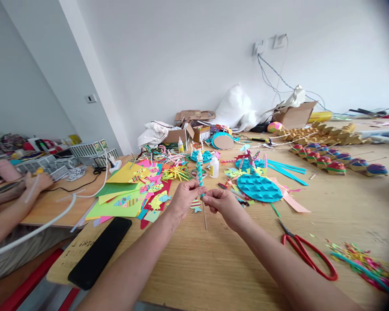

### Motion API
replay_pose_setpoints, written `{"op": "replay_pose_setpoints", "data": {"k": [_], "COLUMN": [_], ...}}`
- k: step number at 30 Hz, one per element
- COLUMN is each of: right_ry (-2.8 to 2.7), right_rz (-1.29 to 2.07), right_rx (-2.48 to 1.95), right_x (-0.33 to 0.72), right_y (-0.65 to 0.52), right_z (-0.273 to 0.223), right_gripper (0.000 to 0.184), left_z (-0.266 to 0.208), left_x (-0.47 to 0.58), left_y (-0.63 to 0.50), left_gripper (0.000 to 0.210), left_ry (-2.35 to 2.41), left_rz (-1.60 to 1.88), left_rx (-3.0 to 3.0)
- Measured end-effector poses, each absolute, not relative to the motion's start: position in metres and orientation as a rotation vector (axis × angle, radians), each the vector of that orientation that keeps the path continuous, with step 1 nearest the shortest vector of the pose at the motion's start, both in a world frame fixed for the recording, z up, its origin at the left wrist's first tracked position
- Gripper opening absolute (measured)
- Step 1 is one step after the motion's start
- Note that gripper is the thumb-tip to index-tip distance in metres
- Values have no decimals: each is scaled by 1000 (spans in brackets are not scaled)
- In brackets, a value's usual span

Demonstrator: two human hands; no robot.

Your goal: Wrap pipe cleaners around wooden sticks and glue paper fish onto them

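Observation:
Both of my hands meet over the middle of the table around a thin wooden stick [205, 218] with a blue-and-white twisted wrap [199, 170] on its upper part. My left hand [187, 196] pinches the lower end of the wrap. On the other side, my right hand [223, 203] pinches the stick just under it, fingertips close to the left ones. The bare stick points down toward the tabletop. Paper fish [158, 200] and a striped fish cutout [196, 205] lie beside my left hand. A blue-painted egg-carton disc [259, 188] lies to the right, near a white glue bottle [214, 167].
Red-handled scissors [307, 252] and paper scraps [359, 259] lie at the right. A black phone [100, 252] rests at the front left, before coloured paper sheets [116, 190]. Painted egg-carton pieces [337, 160] stand at the back right. Another person's arm [16, 203] is at the far left.

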State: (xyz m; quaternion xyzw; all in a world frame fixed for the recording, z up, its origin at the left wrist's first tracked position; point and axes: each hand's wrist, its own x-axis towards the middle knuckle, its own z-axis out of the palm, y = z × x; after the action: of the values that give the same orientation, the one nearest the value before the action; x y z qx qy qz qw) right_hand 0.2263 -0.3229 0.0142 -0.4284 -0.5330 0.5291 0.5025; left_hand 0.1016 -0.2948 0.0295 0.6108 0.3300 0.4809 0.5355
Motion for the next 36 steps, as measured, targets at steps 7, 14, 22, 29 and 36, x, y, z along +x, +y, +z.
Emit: {"op": "replay_pose_setpoints", "data": {"k": [7,14,22,29,36], "right_ry": [-1354,-1270,-1223,-1275,-1353], "right_rz": [1157,1350,1410,1283,1172], "right_rx": [-1120,-952,-911,-1018,-1108], "right_x": [226,232,230,231,230], "right_y": [-319,-321,-321,-320,-318], "right_z": [9,13,12,12,8], "right_gripper": [24,32,32,31,26], "left_z": [24,28,24,25,19], "left_x": [112,104,99,107,112], "left_y": [-290,-297,-292,-294,-288], "left_gripper": [34,33,27,32,34], "left_ry": [861,672,730,822,932], "left_rz": [1244,997,1032,1192,1260], "left_rx": [1503,1388,1398,1455,1523]}}
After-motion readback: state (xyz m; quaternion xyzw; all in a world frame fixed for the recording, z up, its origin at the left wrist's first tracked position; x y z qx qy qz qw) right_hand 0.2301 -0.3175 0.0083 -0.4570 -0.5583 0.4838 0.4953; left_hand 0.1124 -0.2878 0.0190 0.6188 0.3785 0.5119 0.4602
